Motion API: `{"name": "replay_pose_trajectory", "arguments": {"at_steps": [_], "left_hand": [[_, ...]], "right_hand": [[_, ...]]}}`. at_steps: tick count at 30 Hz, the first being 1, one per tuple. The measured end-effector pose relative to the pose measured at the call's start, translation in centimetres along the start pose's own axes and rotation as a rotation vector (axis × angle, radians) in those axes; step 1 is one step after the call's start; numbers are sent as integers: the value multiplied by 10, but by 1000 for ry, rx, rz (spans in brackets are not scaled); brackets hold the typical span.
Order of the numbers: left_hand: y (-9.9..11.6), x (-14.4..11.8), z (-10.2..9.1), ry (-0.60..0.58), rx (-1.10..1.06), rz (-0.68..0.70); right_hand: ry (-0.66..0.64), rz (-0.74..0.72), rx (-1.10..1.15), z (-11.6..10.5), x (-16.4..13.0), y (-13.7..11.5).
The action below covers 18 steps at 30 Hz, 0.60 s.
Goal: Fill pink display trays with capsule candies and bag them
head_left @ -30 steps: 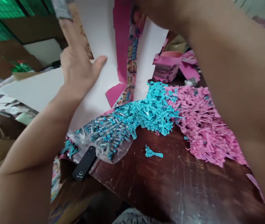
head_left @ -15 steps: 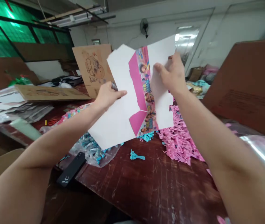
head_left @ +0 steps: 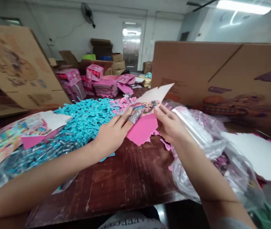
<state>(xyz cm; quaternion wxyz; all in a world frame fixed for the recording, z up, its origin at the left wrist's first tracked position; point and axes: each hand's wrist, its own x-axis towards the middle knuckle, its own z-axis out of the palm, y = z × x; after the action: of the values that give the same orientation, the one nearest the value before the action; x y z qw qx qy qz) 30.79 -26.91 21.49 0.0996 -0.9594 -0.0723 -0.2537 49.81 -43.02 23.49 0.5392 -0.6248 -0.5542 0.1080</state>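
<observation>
Both hands on flat pink carton blank, low over wooden table. Left hand presses its printed flap, fingers together. Right hand pinches opposite edge. Blue plastic pieces just left; clear bag right.

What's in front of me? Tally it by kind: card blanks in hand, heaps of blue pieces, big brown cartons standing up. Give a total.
Card blank, held by left hand and right hand: 1
Heap of blue pieces: 1
Brown cartons, one at the left, one at the right: 2
Total: 4
</observation>
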Motion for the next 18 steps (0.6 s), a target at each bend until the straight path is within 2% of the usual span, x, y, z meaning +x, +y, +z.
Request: {"name": "replay_pose_trajectory", "arguments": {"at_steps": [3, 5, 7, 9, 12, 15, 18], "left_hand": [[0, 17, 3, -36, -116, 151], [0, 26, -3, -76, -253, 222], [3, 33, -12, -103, -436, 228], [11, 41, -19, -84, -656, 168], [27, 53, -22, 46, -894, 15], [41, 57, -19, 135, -874, -109], [46, 54, -19, 101, -810, -126]], "right_hand": [[-1, 119, 282, -7, -7, 2], [-6, 123, 344, -11, -8, 6], [-12, 129, 382, -11, -7, 11], [-24, 150, 401, -9, -6, 14], [-47, 157, 465, -3, -2, 14], [-12, 149, 662, 4, 2, 9], [51, 169, 748, 12, 3, 5]]}}
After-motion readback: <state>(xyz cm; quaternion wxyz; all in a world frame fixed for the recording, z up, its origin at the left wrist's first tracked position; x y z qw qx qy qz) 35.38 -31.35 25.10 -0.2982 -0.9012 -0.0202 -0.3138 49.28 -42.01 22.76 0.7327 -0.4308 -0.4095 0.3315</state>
